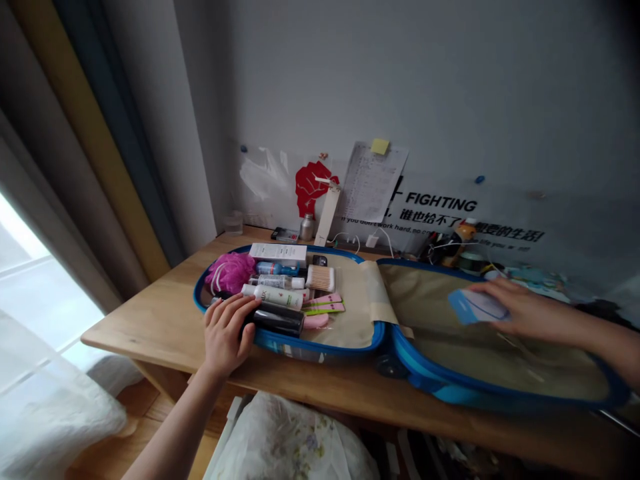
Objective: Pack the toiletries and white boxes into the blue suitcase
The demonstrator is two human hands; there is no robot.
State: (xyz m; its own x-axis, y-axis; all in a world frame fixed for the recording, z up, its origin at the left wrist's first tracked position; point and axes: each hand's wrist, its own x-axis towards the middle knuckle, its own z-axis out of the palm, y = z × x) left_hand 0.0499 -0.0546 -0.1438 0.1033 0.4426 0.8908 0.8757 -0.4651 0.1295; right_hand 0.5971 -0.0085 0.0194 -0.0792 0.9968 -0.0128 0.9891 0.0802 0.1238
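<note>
An open blue suitcase [345, 348] lies on the wooden desk, its two halves spread side by side. My left hand [227, 333] rests over the left half's near rim with fingers apart, touching the end of a black cylindrical item [280, 320]. Beside it lie a white bottle [280, 297], a clear bottle [275, 281], a blue bottle [275, 268], a purple bath puff [233, 270], cotton swabs [321, 277], pink-and-green strips [324, 305] and a white box [278, 253]. Above the right half, my right hand [495, 303] grips a small blue-and-white box [467, 307], slightly blurred.
Behind the suitcase stand a silver bottle [307, 227], a white lamp-like stand [327, 213] and cluttered items [465, 250]. Papers [373, 180] hang on the wall. Below the desk is a white plastic bag [290, 440]; curtains [100, 133] hang at left.
</note>
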